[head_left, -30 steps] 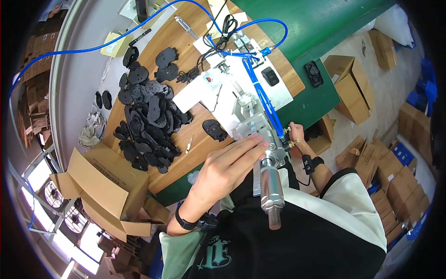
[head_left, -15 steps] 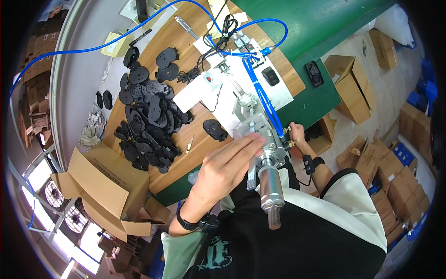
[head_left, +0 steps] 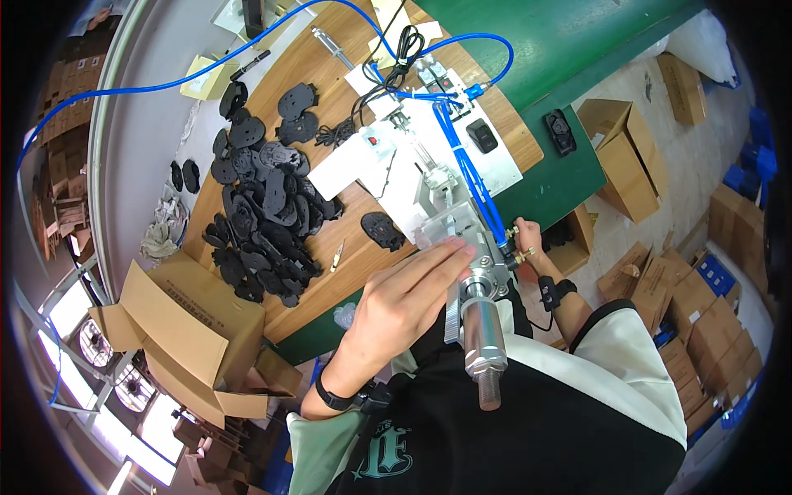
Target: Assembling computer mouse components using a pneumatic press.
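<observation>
My left hand [head_left: 408, 293] reaches over the white bench machine [head_left: 495, 169], its fingers long and pressed together. Their tips rest at a clear plate [head_left: 443, 228] beside a metal air cylinder [head_left: 483, 334] with a threaded end. Whatever lies under those fingertips is hidden. Beyond the cylinder, my right hand [head_left: 528, 237] is curled close beside brass air fittings [head_left: 520, 257]; its fingertips and anything in them are out of sight. A single black plastic shell [head_left: 382, 230] lies on the wooden tabletop [head_left: 346, 272], left of the machine.
A heap of black plastic shells [head_left: 272, 202] covers the table's left part, near a small pointed tool [head_left: 337, 256]. Blue air hoses [head_left: 474, 177] run along the machine. An open carton [head_left: 194, 322] stands at lower left, another carton [head_left: 619, 157] at right. A black shell [head_left: 558, 132] sits on the green surface.
The machine and its cylinder appear shifted very slightly right and down in the picture. Both hands stay at nearly the same places.
</observation>
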A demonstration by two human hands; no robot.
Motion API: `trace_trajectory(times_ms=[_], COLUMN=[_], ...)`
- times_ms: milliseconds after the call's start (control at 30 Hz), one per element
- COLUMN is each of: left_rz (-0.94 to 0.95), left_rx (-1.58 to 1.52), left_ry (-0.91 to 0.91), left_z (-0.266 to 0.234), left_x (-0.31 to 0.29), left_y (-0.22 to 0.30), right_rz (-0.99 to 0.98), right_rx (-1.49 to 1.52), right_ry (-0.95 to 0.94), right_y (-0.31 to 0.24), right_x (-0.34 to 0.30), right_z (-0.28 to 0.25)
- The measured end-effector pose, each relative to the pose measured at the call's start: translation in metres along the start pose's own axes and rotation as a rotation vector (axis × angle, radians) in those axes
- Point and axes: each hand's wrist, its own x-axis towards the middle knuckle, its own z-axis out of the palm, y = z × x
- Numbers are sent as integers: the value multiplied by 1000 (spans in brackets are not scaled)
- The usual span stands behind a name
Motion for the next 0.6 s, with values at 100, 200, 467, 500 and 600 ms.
trace_trajectory(times_ms=[100,200,467,500,600], left_rz=[-5,12,12,6,2], left_rx=[20,38,8,3,16], left_ry=[2,-1,18,22,26], left_z=[-1,-2,1,1,0], left_x=[1,3,3,3,3], left_y=[4,6,4,5,4], right_rz=[-20,-25,8,8,6], right_rx=[-1,-1,-20,-26,-27], right_ry=[-4,-1,5,8,8], right_y=[2,2,-4,-5,-4], right_x=[1,2,-3,-3,-3], right_z=[-1,0,1,1,1])
